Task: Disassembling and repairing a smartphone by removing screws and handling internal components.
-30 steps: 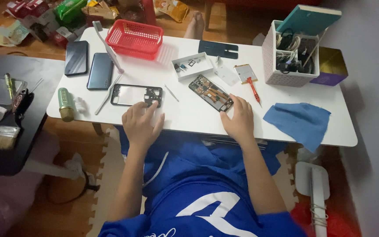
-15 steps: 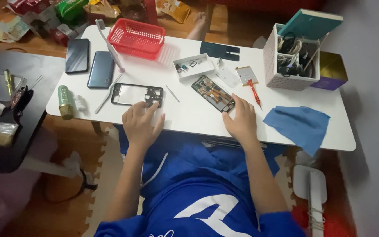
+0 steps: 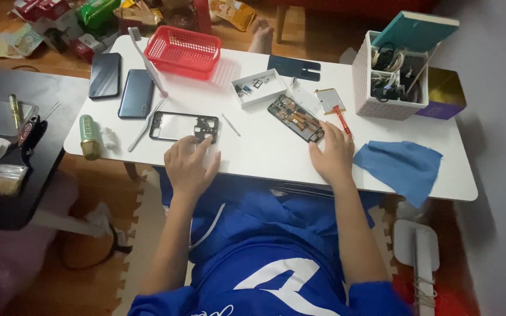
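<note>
My left hand [image 3: 190,165] rests flat near the front edge of the white table [image 3: 265,149], fingertips touching the lower right corner of a black phone frame [image 3: 183,126]. My right hand [image 3: 333,153] lies on the table too, fingers spread, its fingertips at the near end of an opened phone body [image 3: 295,117] with exposed circuit board. A red-handled screwdriver [image 3: 341,119] lies just beside that hand. Neither hand grips anything.
A small white parts tray [image 3: 259,88], a red basket [image 3: 183,52], two dark phones [image 3: 121,85], a dark back cover [image 3: 293,67] and a white organiser box [image 3: 390,76] stand farther back. A blue cloth [image 3: 401,167] lies at right, a green bottle [image 3: 89,136] at left.
Both hands stay where they were on the table. The view has shifted slightly; nothing on the table has moved.
</note>
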